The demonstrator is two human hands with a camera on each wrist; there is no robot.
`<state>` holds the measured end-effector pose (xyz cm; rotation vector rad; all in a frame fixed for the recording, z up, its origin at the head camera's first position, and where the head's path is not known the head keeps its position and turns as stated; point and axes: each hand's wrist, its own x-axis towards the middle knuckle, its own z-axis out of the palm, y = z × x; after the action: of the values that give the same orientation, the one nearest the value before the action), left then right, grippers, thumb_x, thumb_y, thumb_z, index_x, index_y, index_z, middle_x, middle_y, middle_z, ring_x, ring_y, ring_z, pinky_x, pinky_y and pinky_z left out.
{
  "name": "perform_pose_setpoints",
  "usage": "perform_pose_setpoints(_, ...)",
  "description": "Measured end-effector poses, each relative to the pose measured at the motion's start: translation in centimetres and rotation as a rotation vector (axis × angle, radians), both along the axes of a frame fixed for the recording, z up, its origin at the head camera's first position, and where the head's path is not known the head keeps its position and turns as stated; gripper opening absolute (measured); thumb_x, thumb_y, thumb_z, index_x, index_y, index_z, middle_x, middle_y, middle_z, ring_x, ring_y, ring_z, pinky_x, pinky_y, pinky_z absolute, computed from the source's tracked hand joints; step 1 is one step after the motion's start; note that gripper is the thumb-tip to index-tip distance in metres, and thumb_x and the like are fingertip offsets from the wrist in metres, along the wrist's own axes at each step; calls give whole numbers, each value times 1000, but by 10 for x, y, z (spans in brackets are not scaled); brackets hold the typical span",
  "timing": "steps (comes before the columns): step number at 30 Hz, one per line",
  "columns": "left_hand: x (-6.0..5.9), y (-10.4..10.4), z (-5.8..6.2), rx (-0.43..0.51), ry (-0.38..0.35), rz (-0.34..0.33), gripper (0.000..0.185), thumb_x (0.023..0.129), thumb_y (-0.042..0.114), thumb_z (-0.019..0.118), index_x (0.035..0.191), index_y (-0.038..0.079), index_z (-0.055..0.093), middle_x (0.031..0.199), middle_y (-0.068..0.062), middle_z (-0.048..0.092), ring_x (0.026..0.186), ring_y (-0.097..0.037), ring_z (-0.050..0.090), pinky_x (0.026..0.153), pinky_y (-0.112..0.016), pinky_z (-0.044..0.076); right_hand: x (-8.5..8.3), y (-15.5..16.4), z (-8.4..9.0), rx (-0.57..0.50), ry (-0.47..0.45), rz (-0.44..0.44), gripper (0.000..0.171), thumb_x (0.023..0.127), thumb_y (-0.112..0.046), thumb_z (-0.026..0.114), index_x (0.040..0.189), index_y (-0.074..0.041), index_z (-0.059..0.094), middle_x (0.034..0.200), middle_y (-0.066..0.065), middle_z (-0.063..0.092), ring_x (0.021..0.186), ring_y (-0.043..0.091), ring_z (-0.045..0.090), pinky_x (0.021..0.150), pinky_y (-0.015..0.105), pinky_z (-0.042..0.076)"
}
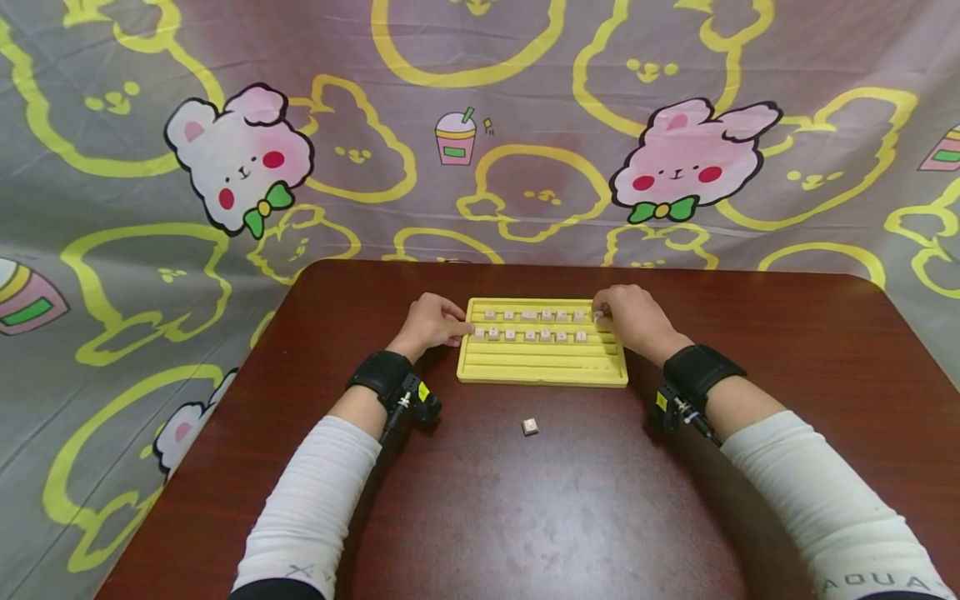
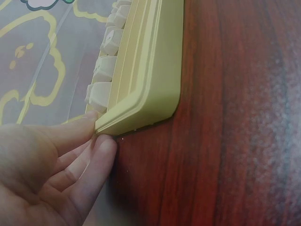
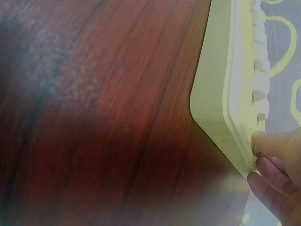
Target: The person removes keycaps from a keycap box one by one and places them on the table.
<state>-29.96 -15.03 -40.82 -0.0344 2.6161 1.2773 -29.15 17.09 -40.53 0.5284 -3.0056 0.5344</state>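
Observation:
A yellow ridged tray [image 1: 540, 372] lies on the table, with two rows of small whitish keycaps [image 1: 528, 316] along its upper ridges. My left hand [image 1: 432, 322] pinches the tray's left edge; in the left wrist view one fingertip [image 2: 89, 123] lies over the rim beside the nearest keycap [image 2: 100, 96], another against the outer side. At the tray's upper right, my right hand [image 1: 633, 317] pinches the edge close to the last keycap [image 1: 597, 317] of the top row. The right wrist view shows its fingertips [image 3: 263, 141] over and beside the rim.
One loose keycap [image 1: 530, 427] lies on the dark brown wooden table [image 1: 480, 508], in front of the tray. Behind the table hangs a grey curtain [image 1: 525, 108] with cartoon bunnies and yellow outlines. Both wrists wear black straps [image 1: 381, 377] with small cameras.

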Motion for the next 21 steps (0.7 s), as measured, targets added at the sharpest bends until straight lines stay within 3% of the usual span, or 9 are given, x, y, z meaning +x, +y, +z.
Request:
perform_pose_setpoints(12,1,1,1,7,-22,18,34,86,13,77,114,-5,68,101,-22,73,61,-11,68,61,-25,62,4,5,0,-49,21,19,14,92,-8,69,105,-3,72,101,14,72,92,27,66,81,44,57)
perform_pose_setpoints(21,2,0,1,6,-5,9,33,86,13,77,113,-5,68,100,-22,73,61,-11,68,61,-25,62,17,8,14,-88,53,57,14,92,-10,69,104,-3,72,100,14,72,92,28,66,81,45,58)
